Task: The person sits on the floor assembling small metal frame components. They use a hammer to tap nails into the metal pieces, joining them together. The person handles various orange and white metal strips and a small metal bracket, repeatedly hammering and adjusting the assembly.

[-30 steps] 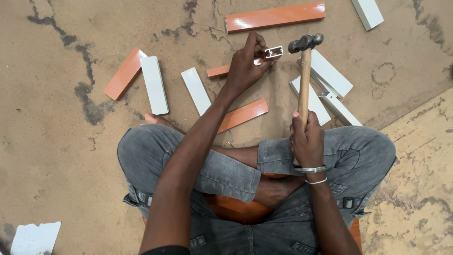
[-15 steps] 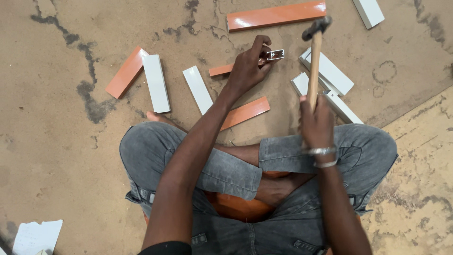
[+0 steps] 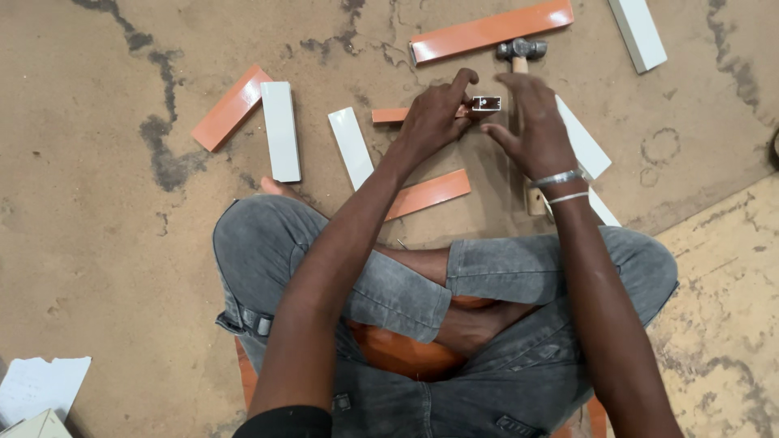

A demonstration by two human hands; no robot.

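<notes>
I sit cross-legged on a brown floor. My left hand (image 3: 432,123) pinches a short orange strip (image 3: 388,115) that ends in a small hollow metal piece (image 3: 487,103), pressing it to the floor. My right hand (image 3: 531,126) hovers just right of that metal piece with fingers spread and nothing in it. Beneath it the hammer lies on the floor, with its steel head (image 3: 521,49) pointing away from me and the butt of its wooden handle (image 3: 535,199) near my knee.
Around me lie other bars. A long orange bar (image 3: 491,31) and a white bar (image 3: 637,32) lie at the far side. An orange bar (image 3: 231,107) and two white bars (image 3: 280,130) (image 3: 350,148) are at left, and another orange bar (image 3: 428,193) near my shin. White pieces (image 3: 586,146) lie under my right wrist, paper (image 3: 40,388) at bottom left.
My right hand held the hammer raised upright; now the hammer lies on the floor and the hand has let go and moved toward the metal piece. The left hand kept its grip.
</notes>
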